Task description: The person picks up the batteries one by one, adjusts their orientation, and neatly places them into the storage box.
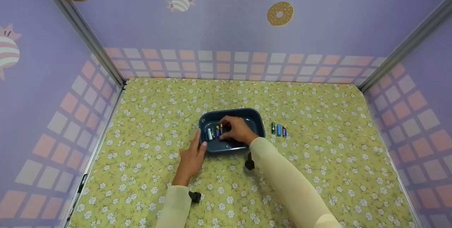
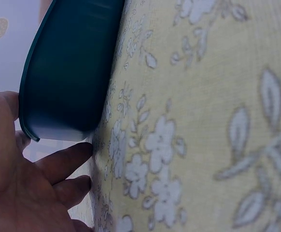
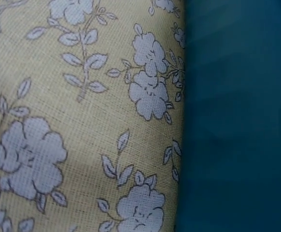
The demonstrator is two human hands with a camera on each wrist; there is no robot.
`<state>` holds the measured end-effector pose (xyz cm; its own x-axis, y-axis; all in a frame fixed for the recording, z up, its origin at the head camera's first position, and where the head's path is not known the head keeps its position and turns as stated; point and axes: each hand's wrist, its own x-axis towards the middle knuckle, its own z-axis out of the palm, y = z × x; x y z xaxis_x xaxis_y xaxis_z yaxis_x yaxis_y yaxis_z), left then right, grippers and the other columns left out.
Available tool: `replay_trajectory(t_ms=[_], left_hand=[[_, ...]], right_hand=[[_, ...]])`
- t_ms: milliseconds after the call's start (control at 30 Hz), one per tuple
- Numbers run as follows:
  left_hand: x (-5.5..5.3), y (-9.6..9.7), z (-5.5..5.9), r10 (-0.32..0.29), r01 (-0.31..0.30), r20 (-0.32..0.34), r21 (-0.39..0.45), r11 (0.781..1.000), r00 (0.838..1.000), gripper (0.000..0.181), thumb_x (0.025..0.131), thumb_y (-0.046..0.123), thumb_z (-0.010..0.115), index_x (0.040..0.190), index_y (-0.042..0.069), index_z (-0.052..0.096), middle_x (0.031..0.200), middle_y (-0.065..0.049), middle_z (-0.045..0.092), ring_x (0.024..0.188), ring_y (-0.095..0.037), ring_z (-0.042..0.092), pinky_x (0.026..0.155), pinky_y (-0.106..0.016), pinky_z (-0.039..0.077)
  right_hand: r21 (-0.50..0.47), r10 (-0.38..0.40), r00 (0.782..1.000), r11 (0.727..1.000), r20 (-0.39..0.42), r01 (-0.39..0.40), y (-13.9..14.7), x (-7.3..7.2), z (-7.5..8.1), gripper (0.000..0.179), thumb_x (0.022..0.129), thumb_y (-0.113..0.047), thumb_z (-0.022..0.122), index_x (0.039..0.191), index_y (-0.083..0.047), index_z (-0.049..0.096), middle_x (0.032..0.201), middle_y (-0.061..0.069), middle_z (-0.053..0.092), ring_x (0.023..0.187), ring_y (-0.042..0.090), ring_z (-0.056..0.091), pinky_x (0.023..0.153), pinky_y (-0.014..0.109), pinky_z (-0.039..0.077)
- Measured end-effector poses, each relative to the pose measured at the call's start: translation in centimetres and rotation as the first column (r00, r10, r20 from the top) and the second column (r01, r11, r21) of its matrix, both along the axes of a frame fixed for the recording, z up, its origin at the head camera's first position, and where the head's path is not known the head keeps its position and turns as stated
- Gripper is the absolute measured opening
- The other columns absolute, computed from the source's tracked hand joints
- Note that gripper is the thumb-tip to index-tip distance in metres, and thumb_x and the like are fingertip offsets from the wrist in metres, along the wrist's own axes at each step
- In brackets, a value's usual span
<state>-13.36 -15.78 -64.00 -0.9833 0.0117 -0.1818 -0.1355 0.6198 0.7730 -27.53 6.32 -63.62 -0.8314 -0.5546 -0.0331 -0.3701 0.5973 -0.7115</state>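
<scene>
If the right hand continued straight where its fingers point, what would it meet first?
Probably the batteries in the tray, just ahead of its fingers; the head view leaves any contact unclear.

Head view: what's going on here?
A person's right hand is inside the dark teal tray, seeming to pinch the rightmost visible battery of a row in there. The left hand touches the tray at its left end. Three more batteries lie side by side on the flowered cloth, right of the tray.
</scene>
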Motion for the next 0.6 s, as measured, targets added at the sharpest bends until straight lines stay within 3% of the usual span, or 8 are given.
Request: replay_trajectory(t_ms=[600], left_hand=[[-0.15,0.03,-0.16,0.002,-0.002,0.013,-0.015,1.000,1.000,0.063,0.105,0.068,0.027,0.159,0.055,-0.002,0.168,-0.008,0.027,0.150,-0.046,0.033,0.121,-0.069,-0.012]], right_hand=[[0.062,0.000,0.999,0.998,-0.053,0.003,-0.37,0.07,-0.37,0.054,0.077,-0.035,0.091,0.121,-0.012,0.069,0.118,0.007,0.069,0.110,0.025,0.062,0.102,0.046,0.048]])
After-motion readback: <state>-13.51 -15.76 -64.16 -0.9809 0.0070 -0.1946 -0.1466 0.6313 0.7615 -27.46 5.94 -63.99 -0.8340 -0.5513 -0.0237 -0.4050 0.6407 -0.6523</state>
